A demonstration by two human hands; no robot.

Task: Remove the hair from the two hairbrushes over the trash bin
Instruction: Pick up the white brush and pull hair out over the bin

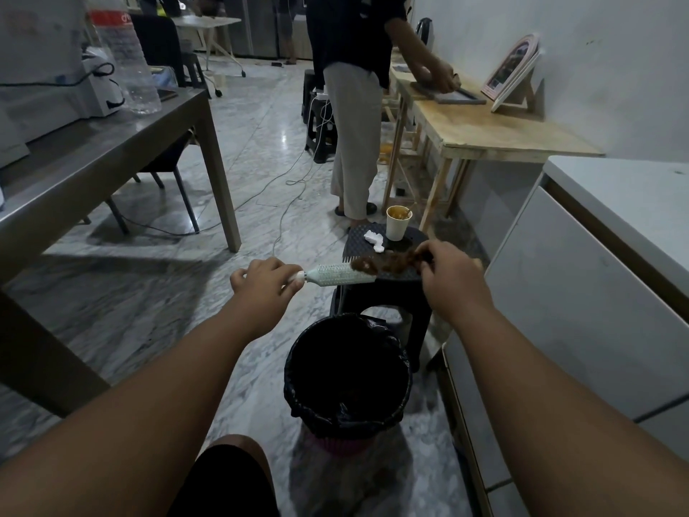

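My left hand [266,279] grips the handle of a pale green round hairbrush [337,276], held level above the floor. A clump of brown hair [391,261] stretches from the brush's tip to my right hand [445,272], whose fingers pinch it. The trash bin [348,375], lined with a black bag, stands below and slightly nearer than the brush. A second hairbrush is not visible.
A black plastic stool [384,289] behind the bin carries a paper cup [398,227] and a crumpled tissue [374,240]. A person [354,106] works at a wooden table [503,132] ahead. A metal table [93,151] is left, a white cabinet [596,274] right. Cables cross the floor.
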